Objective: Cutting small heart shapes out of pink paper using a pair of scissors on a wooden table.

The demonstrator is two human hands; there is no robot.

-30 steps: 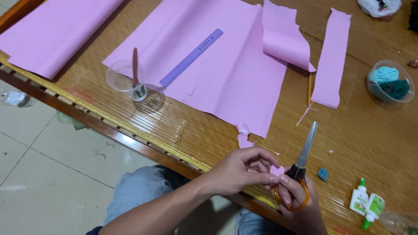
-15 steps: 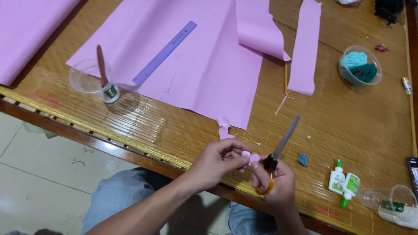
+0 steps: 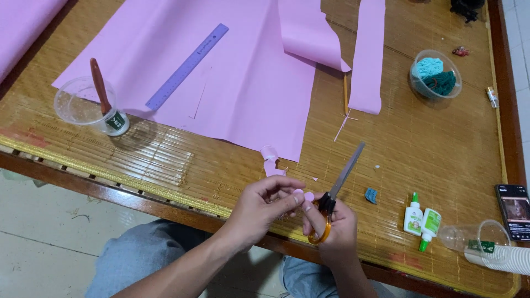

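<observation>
Bamboo-mat tabletop [image 3: 441, 165] carried the large pink paper sheet [image 3: 243, 72], several cuts and a strip already taken from it; most remained whole. My left hand [image 3: 259, 212] pinched a small pink paper piece [image 3: 303, 195] at the near edge. My right hand [image 3: 337, 232] gripped orange-handled scissors [image 3: 331, 198], blades closed; shaping looked unfinished.

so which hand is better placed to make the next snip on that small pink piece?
Probably the right hand: it already grips the orange-handled scissors, blades pointing up and away over the table. The left hand pinches the small pink piece right beside the scissor pivot, so it is placed to feed and turn.
</observation>
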